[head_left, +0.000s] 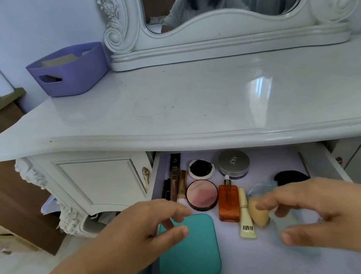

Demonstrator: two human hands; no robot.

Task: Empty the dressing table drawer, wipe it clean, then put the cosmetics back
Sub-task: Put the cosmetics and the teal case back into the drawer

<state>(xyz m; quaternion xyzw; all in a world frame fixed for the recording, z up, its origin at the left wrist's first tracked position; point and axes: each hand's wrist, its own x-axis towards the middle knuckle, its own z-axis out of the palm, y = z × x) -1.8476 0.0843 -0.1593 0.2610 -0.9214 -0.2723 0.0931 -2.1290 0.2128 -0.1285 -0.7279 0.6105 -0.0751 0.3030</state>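
The white dressing-table drawer [319,161] stands pulled open, its cosmetics lying on a pale lilac liner. The left hand [143,234] hovers over the teal rounded zip case [191,252], fingers loosely spread, holding nothing. The right hand [326,215] hangs curled half open over a clear bluish plastic holder [261,189] with a beige teardrop sponge [259,215]; whether it touches is blurred. The case likely feels stiff and light, best gripped by its long edges. The amber glass dropper bottle [228,203] looks fragile and slippery, so it should be taken round the body, not the cap
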